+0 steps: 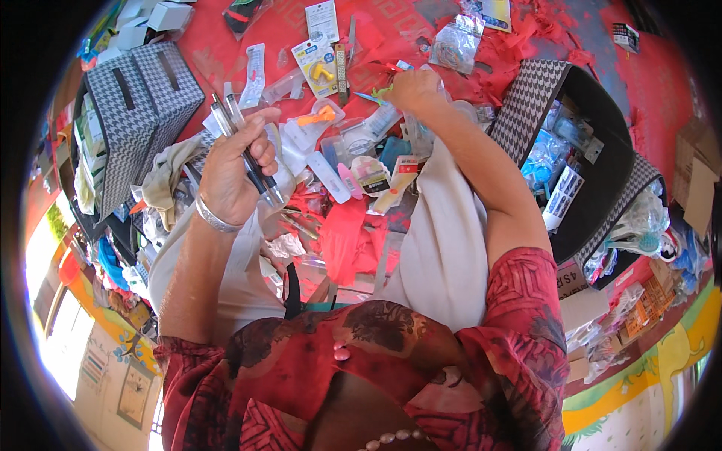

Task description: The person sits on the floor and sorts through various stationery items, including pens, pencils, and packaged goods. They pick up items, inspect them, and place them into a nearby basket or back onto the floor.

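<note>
My left hand (232,167), raised over my lap, is closed round several slim pens (223,116). Dark bodies and clear parts stick out above and below the fingers. My right hand (416,92) reaches forward to the far side of the pile, back of the hand up, its fingers mostly hidden. Close to its fingertips lie a small green piece (382,93) and a red-tipped item (392,68). Between my legs are an orange plastic piece (317,116), a pale blue-white strip (329,177), a pink item (350,181) and a clear plastic box (356,140).
Houndstooth fabric storage boxes stand on both sides, one at the left (116,143) and an open, filled one at the right (526,109). A yellow item in a blister pack (317,69) and a clear bag (456,43) lie ahead on the torn red covering (286,26).
</note>
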### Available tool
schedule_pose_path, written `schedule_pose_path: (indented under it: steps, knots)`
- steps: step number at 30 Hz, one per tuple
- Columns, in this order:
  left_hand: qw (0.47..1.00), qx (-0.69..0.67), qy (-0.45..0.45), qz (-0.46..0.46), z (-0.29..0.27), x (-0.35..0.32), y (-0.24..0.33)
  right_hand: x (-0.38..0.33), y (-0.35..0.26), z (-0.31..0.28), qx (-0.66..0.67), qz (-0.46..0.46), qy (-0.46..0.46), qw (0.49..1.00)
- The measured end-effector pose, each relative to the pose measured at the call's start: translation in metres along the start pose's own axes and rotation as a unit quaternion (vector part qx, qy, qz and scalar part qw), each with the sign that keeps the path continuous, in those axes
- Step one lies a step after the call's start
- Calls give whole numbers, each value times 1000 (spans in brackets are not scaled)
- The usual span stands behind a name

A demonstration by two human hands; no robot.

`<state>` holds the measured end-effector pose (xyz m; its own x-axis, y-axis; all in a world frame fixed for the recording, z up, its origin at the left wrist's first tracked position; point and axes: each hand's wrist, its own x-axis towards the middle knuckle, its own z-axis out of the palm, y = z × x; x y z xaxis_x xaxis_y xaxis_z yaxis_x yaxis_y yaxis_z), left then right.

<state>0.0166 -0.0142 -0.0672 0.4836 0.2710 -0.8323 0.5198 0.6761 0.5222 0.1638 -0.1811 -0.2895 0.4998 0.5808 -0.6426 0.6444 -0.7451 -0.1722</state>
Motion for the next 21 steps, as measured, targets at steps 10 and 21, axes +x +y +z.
schedule_pose_path:
  steps: [10,21]
  knots:
    - [1000,1,6,3,-3,-1,3,27,92,13,447,184,9,875]
    - [1000,-2,11,7,-1,0,3,30,80,-40,794,172,59,581]
